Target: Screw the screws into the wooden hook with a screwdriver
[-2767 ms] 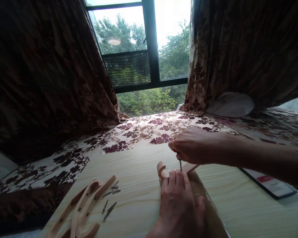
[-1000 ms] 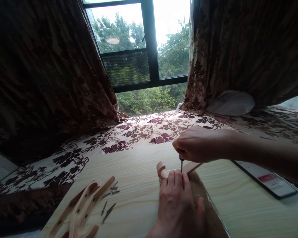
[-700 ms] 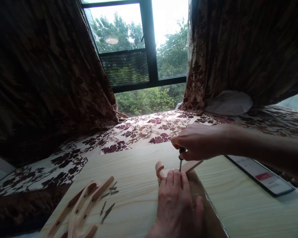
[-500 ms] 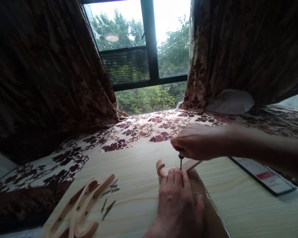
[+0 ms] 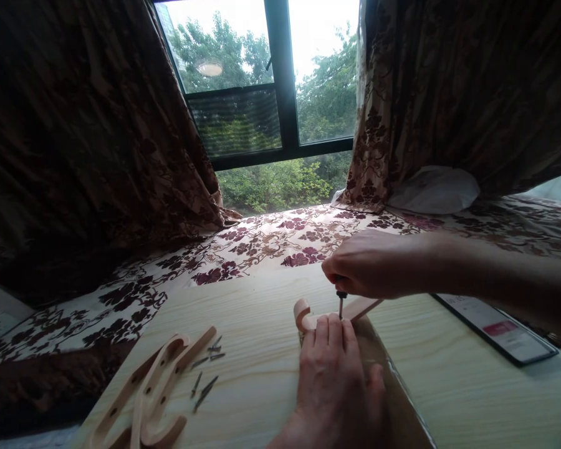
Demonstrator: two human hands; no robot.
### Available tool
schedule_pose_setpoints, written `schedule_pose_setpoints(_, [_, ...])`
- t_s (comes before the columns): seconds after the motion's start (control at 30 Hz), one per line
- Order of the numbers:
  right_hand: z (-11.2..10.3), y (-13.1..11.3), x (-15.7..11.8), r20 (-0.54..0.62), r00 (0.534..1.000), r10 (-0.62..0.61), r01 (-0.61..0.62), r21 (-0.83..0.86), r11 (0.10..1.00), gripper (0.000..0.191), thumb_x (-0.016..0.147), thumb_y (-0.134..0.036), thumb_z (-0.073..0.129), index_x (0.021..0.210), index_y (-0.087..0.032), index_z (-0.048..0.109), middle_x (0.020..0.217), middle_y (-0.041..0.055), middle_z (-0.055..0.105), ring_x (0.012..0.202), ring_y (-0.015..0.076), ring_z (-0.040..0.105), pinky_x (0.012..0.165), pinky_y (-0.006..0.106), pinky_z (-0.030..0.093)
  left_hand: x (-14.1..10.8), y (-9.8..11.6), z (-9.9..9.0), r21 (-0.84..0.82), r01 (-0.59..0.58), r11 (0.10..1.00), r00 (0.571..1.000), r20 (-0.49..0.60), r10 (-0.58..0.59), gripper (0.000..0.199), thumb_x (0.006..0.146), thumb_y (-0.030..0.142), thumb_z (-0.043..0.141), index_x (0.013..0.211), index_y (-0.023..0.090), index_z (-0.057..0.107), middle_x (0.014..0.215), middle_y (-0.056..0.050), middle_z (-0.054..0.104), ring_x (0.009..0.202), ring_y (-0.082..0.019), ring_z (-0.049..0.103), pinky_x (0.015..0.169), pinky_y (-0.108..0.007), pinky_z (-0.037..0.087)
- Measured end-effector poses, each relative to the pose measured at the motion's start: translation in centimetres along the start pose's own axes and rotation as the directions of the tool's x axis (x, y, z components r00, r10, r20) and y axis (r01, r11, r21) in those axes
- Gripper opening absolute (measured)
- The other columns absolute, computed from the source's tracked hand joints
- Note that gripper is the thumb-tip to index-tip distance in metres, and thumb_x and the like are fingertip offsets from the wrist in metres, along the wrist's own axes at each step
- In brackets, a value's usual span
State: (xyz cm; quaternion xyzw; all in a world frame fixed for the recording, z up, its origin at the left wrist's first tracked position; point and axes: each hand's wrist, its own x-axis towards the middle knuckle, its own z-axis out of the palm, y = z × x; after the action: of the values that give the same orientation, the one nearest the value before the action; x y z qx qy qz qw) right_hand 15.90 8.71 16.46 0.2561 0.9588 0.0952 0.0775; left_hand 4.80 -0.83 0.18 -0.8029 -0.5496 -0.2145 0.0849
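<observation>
My right hand is wrapped round the dark handle of a screwdriver, its shaft pointing down at a pale wooden hook. The screwdriver tip meets the hook just beside the fingertips of my left hand, so the screw there is hidden. My left hand presses the hook down with its fingers side by side and covers part of it. Under that hand lies a brown board or package with a shiny edge. Several loose screws lie to the left, next to several more curved wooden hooks.
Everything rests on a pale wood-grain tabletop. A phone-like tablet with a lit screen lies at the right, under my right forearm. Beyond are a floral cloth, patterned curtains, a white bag and a window.
My right hand stays on the screwdriver and has turned and shifted only slightly. My left hand, the hook and the loose screws hold their places.
</observation>
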Motion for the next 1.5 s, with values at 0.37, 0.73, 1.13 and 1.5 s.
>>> schedule_pose_setpoints(0.37, [-0.6, -0.7, 0.1, 0.034, 0.998, 0.055, -0.054, -0.041, 0.998, 0.022, 0.085, -0.026, 0.054, 0.092, -0.013, 0.070, 0.071, 0.0097, 0.069, 0.061, 0.0167, 0.059, 0.049, 0.027, 0.024, -0.1, -0.1, 0.0, 0.011, -0.018, 1.000, 1.000, -0.012, 0.019, 0.057, 0.078, 0.031, 0.057, 0.126, 0.001, 0.053, 0.123, -0.021, 0.052, 0.111, -0.037, 0.047, 0.097, -0.054, 0.042])
schedule_pose_setpoints(0.73, [0.6, -0.5, 0.2, 0.004, 1.000, 0.001, -0.001, 0.026, 1.000, 0.020, 0.085, -0.022, 0.050, 0.086, -0.014, 0.069, 0.071, 0.0081, 0.067, 0.059, 0.0151, 0.054, 0.049, 0.027, 0.023, 0.0, 0.1, -0.3, -0.010, 0.011, 1.000, 1.000, 0.019, -0.011, 0.055, 0.078, 0.030, 0.057, 0.125, 0.003, 0.054, 0.122, -0.021, 0.053, 0.112, -0.036, 0.046, 0.100, -0.054, 0.040])
schedule_pose_setpoints(1.13, [0.0, 0.0, -0.5, 0.012, 1.000, 0.007, -0.009, 0.140, 0.990, 0.020, 0.082, -0.020, 0.052, 0.090, -0.018, 0.070, 0.071, 0.0049, 0.068, 0.057, 0.0135, 0.052, 0.050, 0.024, 0.027, -0.1, 0.1, 0.0, 0.005, 0.001, 1.000, 1.000, 0.003, -0.001, 0.057, 0.081, 0.035, 0.057, 0.127, 0.002, 0.054, 0.124, -0.022, 0.052, 0.113, -0.037, 0.047, 0.100, -0.054, 0.040])
schedule_pose_setpoints(1.5, [0.5, -0.4, 0.0, 0.008, 0.998, 0.057, -0.058, 0.031, 0.998, 0.027, 0.087, -0.026, 0.047, 0.084, -0.013, 0.070, 0.072, 0.0113, 0.069, 0.060, 0.0171, 0.056, 0.050, 0.028, 0.023, 0.0, 0.0, -0.1, -0.005, 0.002, 1.000, 1.000, 0.005, -0.002, 0.057, 0.081, 0.035, 0.057, 0.127, 0.002, 0.054, 0.122, -0.021, 0.053, 0.112, -0.036, 0.047, 0.100, -0.054, 0.040])
